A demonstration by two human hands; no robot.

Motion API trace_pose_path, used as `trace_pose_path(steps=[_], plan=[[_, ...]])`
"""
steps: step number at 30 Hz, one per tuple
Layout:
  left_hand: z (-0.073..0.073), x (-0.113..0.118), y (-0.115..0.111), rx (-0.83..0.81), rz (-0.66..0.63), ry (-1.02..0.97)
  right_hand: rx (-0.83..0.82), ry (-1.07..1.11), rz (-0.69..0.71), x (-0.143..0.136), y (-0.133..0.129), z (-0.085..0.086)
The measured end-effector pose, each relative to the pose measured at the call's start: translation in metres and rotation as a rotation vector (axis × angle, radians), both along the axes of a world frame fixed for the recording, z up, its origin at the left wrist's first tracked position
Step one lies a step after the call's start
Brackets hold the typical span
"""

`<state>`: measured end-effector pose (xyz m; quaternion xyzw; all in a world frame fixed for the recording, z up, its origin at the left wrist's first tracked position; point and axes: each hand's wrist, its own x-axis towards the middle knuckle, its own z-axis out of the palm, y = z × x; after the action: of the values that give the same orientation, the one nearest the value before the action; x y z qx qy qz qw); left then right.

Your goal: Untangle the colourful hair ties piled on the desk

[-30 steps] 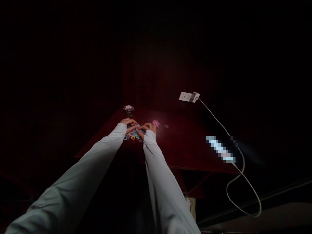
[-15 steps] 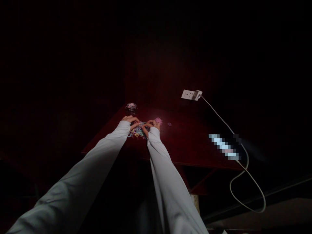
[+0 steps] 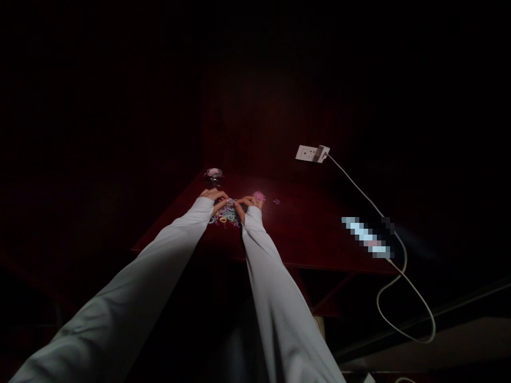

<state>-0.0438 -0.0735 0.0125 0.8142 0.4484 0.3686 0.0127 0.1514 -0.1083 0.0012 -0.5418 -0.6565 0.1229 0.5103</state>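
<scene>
A dark room surrounds us, its reddish-brown back wall (image 3: 255,117) barely lit behind a red-brown table (image 3: 311,234). Over the table, our left hand (image 3: 212,196) and right hand (image 3: 250,202) meet at a pile of small coloured bands (image 3: 224,218), which look like hair ties. Our fingers are bent and partly closed, thumbs and fingertips drawn close together above the pile; we cannot tell whether either hand has a band pinched. The pile lies on the table beneath and between our hands, with pale, green, purple and yellow loops showing towards us.

Just beside our right hand sits a pink cluster (image 3: 259,196), with a small purplish bit (image 3: 277,201) a little apart to its right. Beyond our left hand stands a jar (image 3: 214,176) with a pale, pinkish top. Farther right, a blurred bright object (image 3: 365,235) lies near the table's edge, and a white cable (image 3: 359,187) runs from near it up to a plug (image 3: 321,153) in the wall socket (image 3: 305,153).

In our judgement, tangled loops could drag neighbours along if we pull on one, scattering the pile. Our right hand could nudge the pink cluster and mix it in, and the dim light makes similar colours easy to confuse. A sleeve (image 3: 267,255) brushing the near edge could sweep bands off.
</scene>
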Motion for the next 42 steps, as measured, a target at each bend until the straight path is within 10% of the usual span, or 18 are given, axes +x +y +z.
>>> trace_pose_path(steps=[42], plan=[[0.012,0.004,-0.023,0.052,-0.058,0.108,0.026,-0.118,0.020,0.005,-0.008,-0.002]])
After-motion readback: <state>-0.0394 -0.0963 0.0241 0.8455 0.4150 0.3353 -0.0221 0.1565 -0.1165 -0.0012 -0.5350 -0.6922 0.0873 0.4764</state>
